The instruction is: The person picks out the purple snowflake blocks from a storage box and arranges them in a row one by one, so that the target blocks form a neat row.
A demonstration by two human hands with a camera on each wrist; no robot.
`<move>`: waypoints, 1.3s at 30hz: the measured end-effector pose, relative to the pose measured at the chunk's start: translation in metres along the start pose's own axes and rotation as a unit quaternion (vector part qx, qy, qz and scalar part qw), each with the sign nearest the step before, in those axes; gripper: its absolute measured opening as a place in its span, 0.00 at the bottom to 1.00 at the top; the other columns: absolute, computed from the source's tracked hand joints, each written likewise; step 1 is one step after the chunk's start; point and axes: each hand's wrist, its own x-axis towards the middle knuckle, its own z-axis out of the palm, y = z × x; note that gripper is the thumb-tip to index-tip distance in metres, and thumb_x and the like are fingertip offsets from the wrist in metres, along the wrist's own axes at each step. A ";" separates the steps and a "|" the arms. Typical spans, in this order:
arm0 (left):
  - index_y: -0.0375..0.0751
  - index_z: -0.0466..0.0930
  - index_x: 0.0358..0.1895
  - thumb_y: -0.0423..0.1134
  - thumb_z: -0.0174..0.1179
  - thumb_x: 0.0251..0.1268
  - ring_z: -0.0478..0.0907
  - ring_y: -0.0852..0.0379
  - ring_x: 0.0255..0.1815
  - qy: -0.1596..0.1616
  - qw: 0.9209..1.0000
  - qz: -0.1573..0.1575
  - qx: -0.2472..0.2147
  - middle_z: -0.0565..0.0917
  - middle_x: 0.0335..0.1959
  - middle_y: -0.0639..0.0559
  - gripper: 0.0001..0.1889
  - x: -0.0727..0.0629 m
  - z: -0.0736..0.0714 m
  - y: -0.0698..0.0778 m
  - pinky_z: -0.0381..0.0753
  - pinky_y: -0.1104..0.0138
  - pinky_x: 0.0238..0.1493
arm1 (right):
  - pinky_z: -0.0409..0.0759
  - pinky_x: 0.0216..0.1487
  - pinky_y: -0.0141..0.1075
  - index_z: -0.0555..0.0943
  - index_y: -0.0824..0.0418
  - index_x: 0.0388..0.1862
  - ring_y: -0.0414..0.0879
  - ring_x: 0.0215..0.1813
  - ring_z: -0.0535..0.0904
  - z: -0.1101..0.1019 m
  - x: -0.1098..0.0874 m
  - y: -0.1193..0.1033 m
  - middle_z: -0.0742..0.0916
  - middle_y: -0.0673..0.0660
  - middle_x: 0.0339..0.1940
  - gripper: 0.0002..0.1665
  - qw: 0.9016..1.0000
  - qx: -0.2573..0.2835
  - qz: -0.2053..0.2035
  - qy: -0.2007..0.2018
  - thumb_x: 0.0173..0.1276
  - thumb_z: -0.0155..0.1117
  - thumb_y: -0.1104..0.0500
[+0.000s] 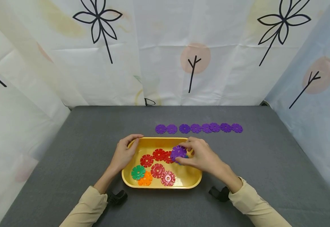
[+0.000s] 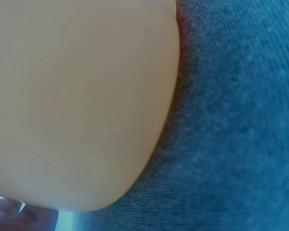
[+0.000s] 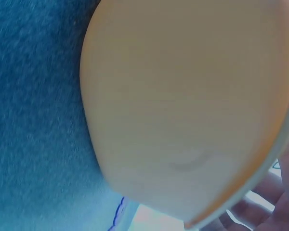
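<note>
My left hand (image 1: pixel 124 154) grips the left end of a yellow plastic tray (image 1: pixel 196 178), with the thumb over its rim. Over the tray's right part, my right hand (image 1: pixel 203 156) pinches a purple flower-shaped disc (image 1: pixel 177 152) between thumb and fingers. A bit of blue shows behind that disc. Several red discs (image 1: pixel 157 170) lie in the tray, with a green disc (image 1: pixel 138 172) and an orange disc (image 1: pixel 145 179) at the front left. Both wrist views are mostly filled by the tray's outer wall (image 2: pixel 77 96), with fingers (image 3: pixel 250 211) at the lower corner.
Beyond the tray, several purple discs (image 1: pixel 195 128) form a row along the grey table (image 1: pixel 102 126), some overlapping. White printed cloth (image 1: pixel 165 78) hangs behind the table and at its sides. Black straps (image 1: pixel 117 198) sit at both wrists.
</note>
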 end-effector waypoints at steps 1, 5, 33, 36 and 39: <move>0.39 0.82 0.60 0.38 0.51 0.81 0.82 0.47 0.51 0.000 1.000 0.001 -0.001 0.85 0.56 0.40 0.15 0.000 0.000 0.000 0.85 0.67 0.50 | 0.71 0.35 0.28 0.88 0.63 0.53 0.47 0.35 0.76 -0.001 0.000 0.001 0.84 0.52 0.34 0.26 1.000 0.001 -0.003 0.006 0.59 0.80 0.51; 0.38 0.82 0.60 0.37 0.51 0.81 0.83 0.46 0.51 -0.001 1.000 0.002 -0.003 0.85 0.56 0.40 0.15 0.000 0.000 -0.001 0.86 0.65 0.51 | 0.82 0.38 0.34 0.87 0.66 0.54 0.49 0.38 0.81 -0.009 -0.002 0.008 0.85 0.55 0.36 0.27 0.999 0.001 -0.003 0.037 0.59 0.80 0.53; 0.39 0.82 0.60 0.37 0.51 0.81 0.81 0.46 0.51 0.003 1.000 -0.003 -0.005 0.84 0.56 0.40 0.14 -0.001 0.001 -0.003 0.82 0.76 0.49 | 0.82 0.44 0.57 0.79 0.78 0.59 0.71 0.49 0.84 -0.110 -0.045 0.177 0.86 0.79 0.49 0.37 0.957 -0.110 0.232 0.131 0.69 0.70 0.46; 0.40 0.82 0.60 0.38 0.51 0.81 0.82 0.47 0.52 0.003 1.000 -0.004 -0.007 0.84 0.56 0.40 0.14 -0.001 0.001 -0.002 0.82 0.74 0.50 | 0.80 0.34 0.43 0.79 0.80 0.59 0.70 0.47 0.84 -0.115 -0.053 0.196 0.85 0.80 0.50 0.38 0.951 -0.115 0.257 0.131 0.70 0.68 0.45; 0.40 0.82 0.60 0.38 0.51 0.81 0.81 0.47 0.52 0.003 1.000 -0.004 -0.006 0.84 0.56 0.40 0.15 -0.001 0.002 -0.002 0.83 0.73 0.50 | 0.70 0.30 0.34 0.77 0.81 0.60 0.62 0.41 0.80 -0.119 -0.059 0.210 0.85 0.80 0.50 0.39 0.943 -0.113 0.287 0.126 0.72 0.65 0.44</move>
